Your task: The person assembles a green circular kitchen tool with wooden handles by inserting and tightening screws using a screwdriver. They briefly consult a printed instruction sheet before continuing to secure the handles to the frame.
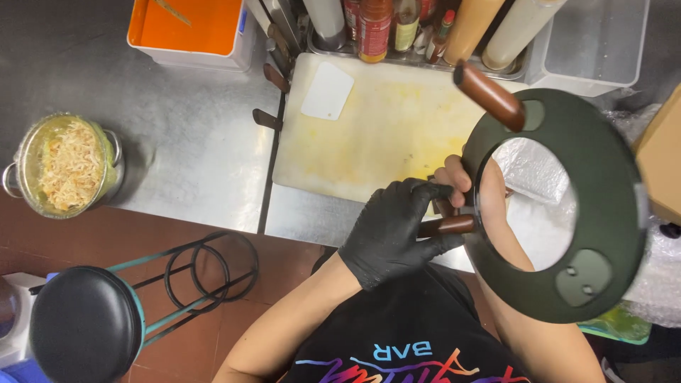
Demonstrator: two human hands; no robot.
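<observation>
A flat dark green ring (610, 177) with two brown wooden handles is held tilted above the counter's front edge. My left hand (394, 230), in a black glove, grips the lower wooden handle (454, 225). My bare right hand (455, 179) curls its fingers at the ring's inner left edge beside that handle, and its forearm shows through the ring's hole. The upper wooden handle (489, 96) sticks out free at the ring's top left.
A stained white cutting board (376, 135) with a white scraper (328, 91) lies on the steel counter. At the back stand sauce bottles (374, 28), an orange tub (188, 28) and a clear tub (596, 42). A film-covered pot (67, 167) stands left, a black stool (85, 326) below it, crumpled plastic wrap (539, 177) right.
</observation>
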